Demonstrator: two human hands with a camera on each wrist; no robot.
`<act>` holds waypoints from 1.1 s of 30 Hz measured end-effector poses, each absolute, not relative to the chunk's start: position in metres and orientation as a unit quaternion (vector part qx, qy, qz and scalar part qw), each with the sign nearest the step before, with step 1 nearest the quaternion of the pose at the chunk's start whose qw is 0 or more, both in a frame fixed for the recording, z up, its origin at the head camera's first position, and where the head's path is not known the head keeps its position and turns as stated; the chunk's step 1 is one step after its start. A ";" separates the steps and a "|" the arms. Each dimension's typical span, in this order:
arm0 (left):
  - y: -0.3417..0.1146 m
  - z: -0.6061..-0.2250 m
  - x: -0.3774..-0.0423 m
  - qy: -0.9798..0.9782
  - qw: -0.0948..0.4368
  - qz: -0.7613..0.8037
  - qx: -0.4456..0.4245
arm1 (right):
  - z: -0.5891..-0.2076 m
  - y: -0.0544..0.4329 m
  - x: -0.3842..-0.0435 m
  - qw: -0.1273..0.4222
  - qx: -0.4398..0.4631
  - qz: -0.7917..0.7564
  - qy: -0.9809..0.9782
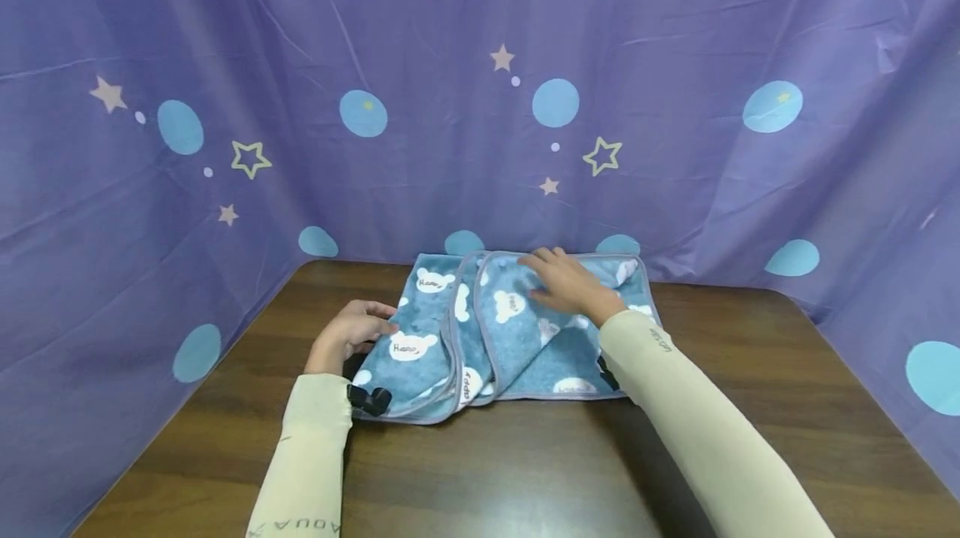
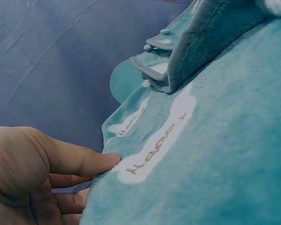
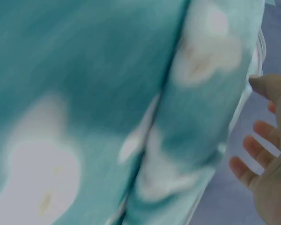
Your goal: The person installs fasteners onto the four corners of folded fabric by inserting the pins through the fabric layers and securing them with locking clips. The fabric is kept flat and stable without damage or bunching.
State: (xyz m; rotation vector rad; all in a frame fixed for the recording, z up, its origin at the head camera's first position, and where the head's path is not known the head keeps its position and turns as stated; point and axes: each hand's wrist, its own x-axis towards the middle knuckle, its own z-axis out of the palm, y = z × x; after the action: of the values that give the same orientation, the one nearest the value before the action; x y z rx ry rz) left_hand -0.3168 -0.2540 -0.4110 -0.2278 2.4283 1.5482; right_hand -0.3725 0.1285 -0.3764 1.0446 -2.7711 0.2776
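Note:
A teal fleece blanket (image 1: 525, 355) with white bear-head patches and grey bound edges lies on the table in overlapping folds. At its left edge, my left hand (image 1: 351, 331) pinches the cloth. The left wrist view shows the thumb (image 2: 100, 161) on top, beside a white patch, and the other fingers under the edge. Over the blanket's right half is my right hand (image 1: 564, 281), fingers spread and holding nothing. In the right wrist view its fingers (image 3: 260, 151) are apart from the blurred cloth. Curved folded edges overlap near the blanket's middle.
The brown wooden table (image 1: 495, 471) extends in front of the blanket and to both sides. A purple curtain (image 1: 450, 38) with stars and blue dots hangs right behind the table and along its sides. Dark wrist cameras (image 1: 369, 399) sit at the cream sleeves.

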 end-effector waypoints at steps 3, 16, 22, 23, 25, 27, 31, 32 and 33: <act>-0.253 -0.413 -0.317 0.833 0.127 0.533 -0.078 | -0.379 0.105 -0.381 0.066 0.336 0.085 -0.936; -0.252 -0.416 -0.317 0.833 0.111 0.534 -0.089 | -0.390 0.055 -0.414 0.019 0.296 0.051 -0.954; -0.254 -0.415 -0.315 0.835 0.106 0.532 -0.091 | -0.388 0.037 -0.414 0.001 0.323 -0.015 -0.946; -0.254 -0.414 -0.315 0.836 0.105 0.532 -0.091 | -0.388 0.034 -0.414 0.002 0.331 -0.031 -0.943; -0.255 -0.414 -0.314 0.836 0.103 0.532 -0.089 | -0.387 0.027 -0.412 0.002 0.343 -0.056 -0.938; -0.255 -0.414 -0.314 0.835 0.102 0.533 -0.090 | -0.388 0.021 -0.411 0.001 0.352 -0.080 -0.933; -0.254 -0.415 -0.315 0.833 0.102 0.535 -0.094 | -0.389 0.012 -0.411 -0.027 0.346 -0.094 -0.933; -0.254 -0.415 -0.315 0.834 0.101 0.534 -0.094 | -0.390 0.011 -0.412 -0.033 0.340 -0.097 -0.935; -0.254 -0.415 -0.315 0.837 0.100 0.531 -0.092 | -0.390 0.010 -0.412 -0.035 0.335 -0.099 -0.936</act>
State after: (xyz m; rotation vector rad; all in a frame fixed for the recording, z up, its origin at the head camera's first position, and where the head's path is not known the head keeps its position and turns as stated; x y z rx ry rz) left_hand -0.3150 -0.2536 -0.4149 -0.2725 2.4730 1.5689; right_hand -0.4123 0.0103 -0.3898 1.0759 -3.0093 -0.3177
